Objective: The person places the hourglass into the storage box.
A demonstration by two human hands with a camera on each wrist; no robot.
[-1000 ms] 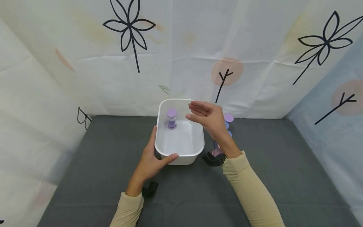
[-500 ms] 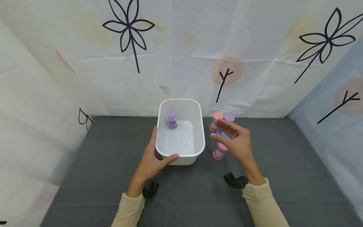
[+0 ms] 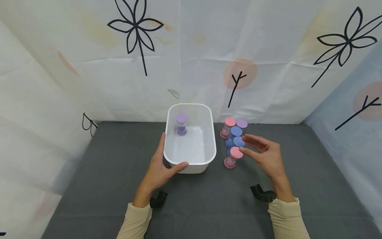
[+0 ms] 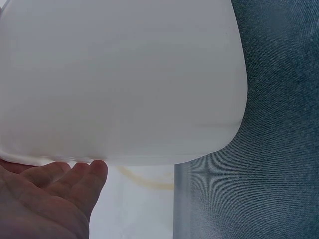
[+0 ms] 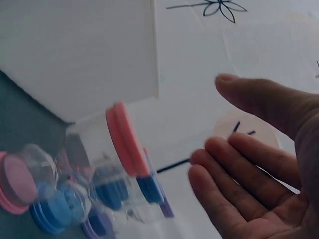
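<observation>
A white plastic tub [image 3: 190, 168] stands mid-table, with one purple sand timer [image 3: 181, 124] upright inside at its far left. My left hand [image 3: 158, 170] touches the tub's near left corner, fingers straight along the side and thumb on the front rim; the left wrist view has the fingertips against the tub wall [image 4: 129, 89]. Right of the tub stand a near pink sand timer [image 3: 235, 153], two blue sand timers [image 3: 236, 131], a far pink sand timer [image 3: 229, 122] and a purple sand timer [image 3: 241, 123]. Beside them my right hand [image 3: 267, 159] hovers, thumb and fingers apart, holding nothing.
A grey cloth [image 3: 119, 179] covers the table. Behind it hangs a white curtain [image 3: 197, 49] printed with leaves and twigs, and further curtains close both sides. Each wrist carries a black camera mount [image 3: 264, 194].
My right hand has moved from over the tub, rightward and nearer, to the right side of the sand timers, uncovering them. The left hand has stayed on the tub.
</observation>
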